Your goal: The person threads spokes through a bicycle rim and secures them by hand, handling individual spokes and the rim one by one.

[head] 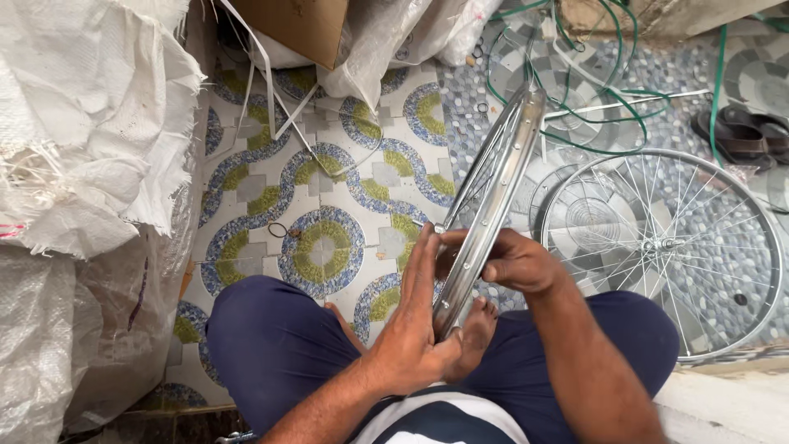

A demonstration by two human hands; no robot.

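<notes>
along the left edge of the frame i see white woven sacks (pixel 78 123) piled up, with a clearer plastic bag (pixel 74 329) below them. top centre there is a cardboard box (pixel 300 25) with plastic straps (pixel 263 82) trailing down onto the patterned tile floor (pixel 329 238), where a small dark ring (pixel 278 230) lies. lower centre, my knees in dark blue trousers (pixel 271 345) spread left and right, and a bare foot (pixel 475 329) sits between them. my left hand (pixel 415 329) is at centre, fingers stretched flat and together up the left side of the rim (pixel 493 197), palm pressed against it near its lower end, so it is braced on the rim rather than wrapped round it. the rim is a bare silver wheel hoop seen nearly edge-on, running from the foot up to the upper centre of the frame. just right of it my right hand (pixel 514 261) is curled closed on the rim's edge, thumb and fingers pinching it; i cannot tell whether something small sits in that pinch. further right a finished spoked wheel (pixel 666 247) lies flat on the floor, well apart from the hands. above it green cord (pixel 608 107) loops across the tiles, and a dark sandal (pixel 740 136) rests at the upper right.
</notes>
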